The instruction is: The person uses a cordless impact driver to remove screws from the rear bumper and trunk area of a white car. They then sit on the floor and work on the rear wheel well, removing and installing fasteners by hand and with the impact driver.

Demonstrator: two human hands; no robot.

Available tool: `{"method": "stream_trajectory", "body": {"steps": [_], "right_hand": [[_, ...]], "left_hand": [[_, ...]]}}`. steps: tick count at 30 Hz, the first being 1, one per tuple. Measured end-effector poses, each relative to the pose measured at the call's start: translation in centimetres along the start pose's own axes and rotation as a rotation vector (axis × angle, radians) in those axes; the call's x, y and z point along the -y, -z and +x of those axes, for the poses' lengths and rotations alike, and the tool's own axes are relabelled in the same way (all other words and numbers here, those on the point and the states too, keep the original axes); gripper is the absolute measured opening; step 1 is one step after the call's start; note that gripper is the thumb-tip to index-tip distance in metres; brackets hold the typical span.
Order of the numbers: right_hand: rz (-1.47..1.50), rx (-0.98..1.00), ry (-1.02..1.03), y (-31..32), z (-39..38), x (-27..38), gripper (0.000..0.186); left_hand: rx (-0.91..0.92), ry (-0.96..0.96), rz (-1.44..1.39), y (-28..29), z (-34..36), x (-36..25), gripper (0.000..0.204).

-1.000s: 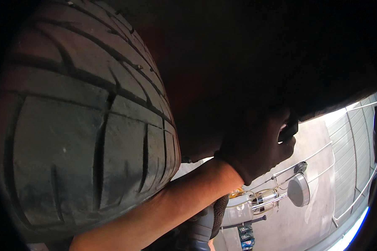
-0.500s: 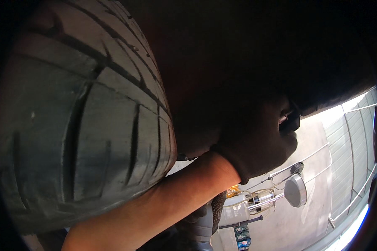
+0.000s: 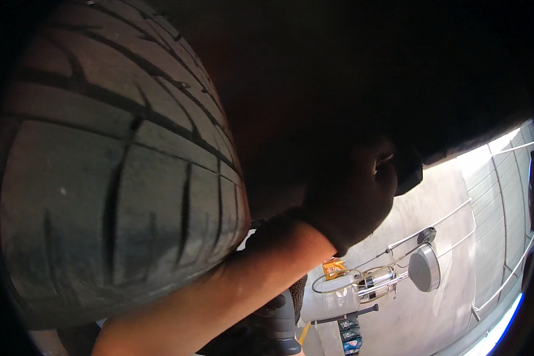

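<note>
My left hand (image 3: pixel 353 193), in a dark knit glove with the forearm bare, reaches up to the right past a large tyre (image 3: pixel 154 196). Its fingers are curled at a black, blocky piece (image 3: pixel 409 172) by the lower edge of a dark overhang; deep shade hides what exactly they hold. Below that forearm, partly covered by it, is my right hand (image 3: pixel 270 311) in a dark dotted glove. It is closed round a grey, rounded tool body (image 3: pixel 288 326), whose kind I cannot make out.
The tyre's grooved tread fills the left side. A dark overhang (image 3: pixel 480 139) shuts off the upper part. Beyond stand a white tank-like device with hoses (image 3: pixel 332 299), a round grey disc (image 3: pixel 424 268), an orange packet (image 3: pixel 334 269), a pale wall (image 3: pixel 427 219) and pipes.
My left hand has drawn slightly left, and more of the black piece shows past its fingers. The tyre and background have shifted a little in view. The grey tool sits slightly differently under the forearm.
</note>
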State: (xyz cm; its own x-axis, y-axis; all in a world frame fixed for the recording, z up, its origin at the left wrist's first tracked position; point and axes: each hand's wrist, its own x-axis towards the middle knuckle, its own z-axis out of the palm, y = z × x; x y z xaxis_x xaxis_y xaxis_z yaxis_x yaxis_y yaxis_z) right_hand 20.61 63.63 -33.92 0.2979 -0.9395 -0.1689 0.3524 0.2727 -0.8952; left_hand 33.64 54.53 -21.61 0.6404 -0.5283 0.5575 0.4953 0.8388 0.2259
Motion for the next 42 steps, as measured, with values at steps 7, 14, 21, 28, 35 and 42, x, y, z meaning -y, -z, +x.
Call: {"method": "stream_trajectory", "body": {"steps": [7, 14, 21, 28, 35, 42], "right_hand": [[0.433, -0.045, -0.142, 0.9, -0.4, 0.3, 0.042], [0.334, -0.120, -0.102, 0.6, -1.8, 0.6, 0.043], [0.212, -0.192, -0.013, -1.5, 2.2, 4.6, 0.044], [0.184, -0.230, 0.009, -1.8, 3.1, 5.8, 0.045], [0.225, -0.229, -0.004, -2.8, 4.3, 6.3, 0.046], [0.433, -0.307, -0.083, 0.3, 1.2, 3.5, 0.047]], "left_hand": [[0.114, 0.081, 0.001, 0.9, 0.3, 0.8, 0.012], [0.134, -0.035, 0.067, 1.6, 0.1, -0.8, 0.009], [0.106, -0.052, 0.156, 1.3, -0.5, -0.6, 0.024], [0.165, -0.012, -0.038, 0.8, 0.0, 0.1, 0.033], [0.144, -0.039, 0.180, 1.1, -0.6, -0.3, 0.030], [0.098, -0.092, -0.024, 0.2, -0.5, 1.0, 0.031]]}}
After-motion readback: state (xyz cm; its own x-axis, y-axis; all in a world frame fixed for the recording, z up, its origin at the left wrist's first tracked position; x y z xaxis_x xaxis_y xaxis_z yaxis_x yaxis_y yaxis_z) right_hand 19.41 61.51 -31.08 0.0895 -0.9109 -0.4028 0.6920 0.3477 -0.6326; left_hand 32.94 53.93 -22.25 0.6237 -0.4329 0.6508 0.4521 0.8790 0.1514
